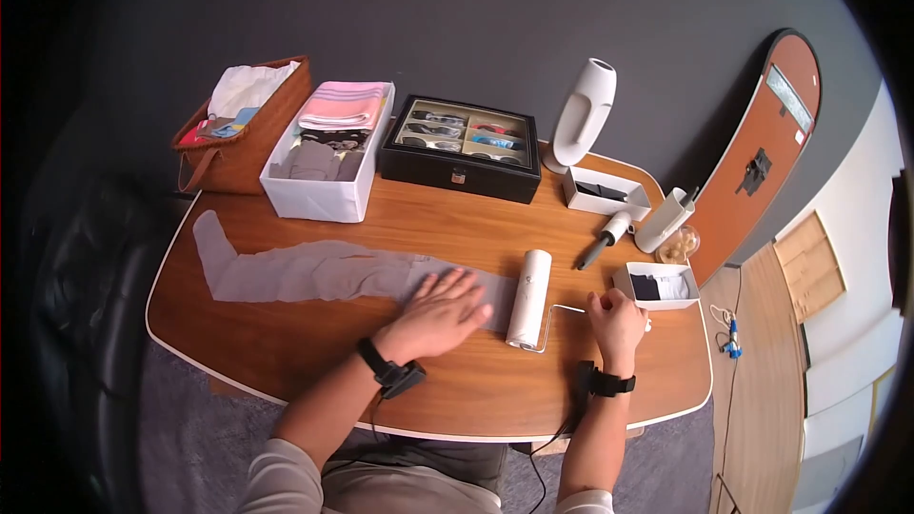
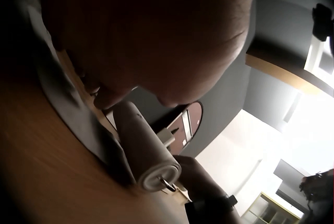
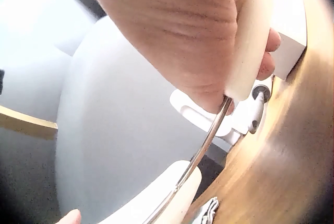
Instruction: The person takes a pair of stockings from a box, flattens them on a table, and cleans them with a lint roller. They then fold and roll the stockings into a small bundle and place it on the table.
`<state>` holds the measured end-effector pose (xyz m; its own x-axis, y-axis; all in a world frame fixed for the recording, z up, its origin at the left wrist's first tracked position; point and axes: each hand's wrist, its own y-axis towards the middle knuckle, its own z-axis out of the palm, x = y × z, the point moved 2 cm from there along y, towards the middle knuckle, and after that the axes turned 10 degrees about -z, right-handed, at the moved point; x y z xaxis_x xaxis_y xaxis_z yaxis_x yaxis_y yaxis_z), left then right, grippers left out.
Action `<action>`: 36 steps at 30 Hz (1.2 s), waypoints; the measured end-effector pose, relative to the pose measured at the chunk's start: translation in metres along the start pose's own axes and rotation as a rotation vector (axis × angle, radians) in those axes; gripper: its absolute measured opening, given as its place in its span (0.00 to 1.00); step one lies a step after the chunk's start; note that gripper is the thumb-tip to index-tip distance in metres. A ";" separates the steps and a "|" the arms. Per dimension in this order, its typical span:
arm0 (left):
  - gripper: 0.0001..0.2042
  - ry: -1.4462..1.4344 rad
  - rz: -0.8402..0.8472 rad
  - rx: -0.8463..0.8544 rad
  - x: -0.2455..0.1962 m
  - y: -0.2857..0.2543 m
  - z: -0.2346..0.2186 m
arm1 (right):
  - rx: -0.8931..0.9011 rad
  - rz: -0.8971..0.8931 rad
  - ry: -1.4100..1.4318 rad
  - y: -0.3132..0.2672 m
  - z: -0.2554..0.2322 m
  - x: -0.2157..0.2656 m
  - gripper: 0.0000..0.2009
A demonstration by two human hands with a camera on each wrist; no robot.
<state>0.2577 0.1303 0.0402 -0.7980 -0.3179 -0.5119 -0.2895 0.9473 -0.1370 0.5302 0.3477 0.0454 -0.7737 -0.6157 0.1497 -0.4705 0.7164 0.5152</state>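
A long, sheer grey stocking (image 1: 295,271) lies stretched across the table, its foot end at the far left. My left hand (image 1: 440,309) rests on it palm down with fingers straight and spread. To the right, a white lint roller (image 1: 529,305) lies over the stocking's end; its wide cylinder points away from me. My right hand (image 1: 617,326) grips the roller's pale handle (image 3: 254,41), fingers curled round it. A bent metal rod (image 3: 201,153) joins handle and cylinder. The left wrist view shows the cylinder's near end (image 2: 159,176) just beyond the left hand.
At the back stand a brown basket (image 1: 224,164), a white clothes box (image 1: 314,202), a black eyewear case (image 1: 457,181) and a white face vase (image 1: 583,114). On the right are a smaller lint roller (image 1: 605,240), a white box with folded cloth (image 1: 662,303) and a mirror (image 1: 762,152).
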 end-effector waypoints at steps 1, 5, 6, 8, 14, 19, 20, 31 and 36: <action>0.38 0.008 -0.019 -0.025 0.012 -0.003 -0.003 | 0.007 0.004 0.010 0.000 0.001 0.003 0.16; 0.37 0.083 -0.114 -0.068 0.046 -0.012 -0.012 | 0.017 -0.002 -0.029 -0.001 -0.002 0.006 0.15; 0.37 0.070 -0.110 -0.073 0.048 -0.014 -0.012 | 0.009 -0.009 -0.042 -0.001 -0.002 0.006 0.15; 0.36 0.045 -0.102 -0.081 0.052 -0.018 -0.011 | -0.019 -0.010 -0.060 -0.002 0.003 0.001 0.14; 0.35 0.045 -0.104 -0.035 0.049 -0.019 -0.010 | -0.038 -0.018 -0.081 0.001 0.000 0.004 0.13; 0.35 0.023 -0.088 -0.038 0.049 -0.018 -0.009 | -0.004 -0.094 -0.037 0.001 0.007 0.032 0.13; 0.35 0.020 -0.089 -0.034 0.049 -0.018 -0.009 | 0.012 -0.112 -0.016 0.000 0.008 0.037 0.13; 0.36 0.080 -0.296 -0.116 0.075 -0.056 -0.044 | -0.087 0.085 -0.075 0.000 0.000 -0.002 0.15; 0.38 0.152 -0.361 -0.097 0.070 -0.051 -0.028 | -0.154 0.303 0.103 0.003 -0.013 0.011 0.20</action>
<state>0.2016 0.0589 0.0351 -0.7030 -0.6386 -0.3130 -0.6081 0.7680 -0.2011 0.5262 0.3388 0.0591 -0.8177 -0.4181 0.3957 -0.1506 0.8188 0.5540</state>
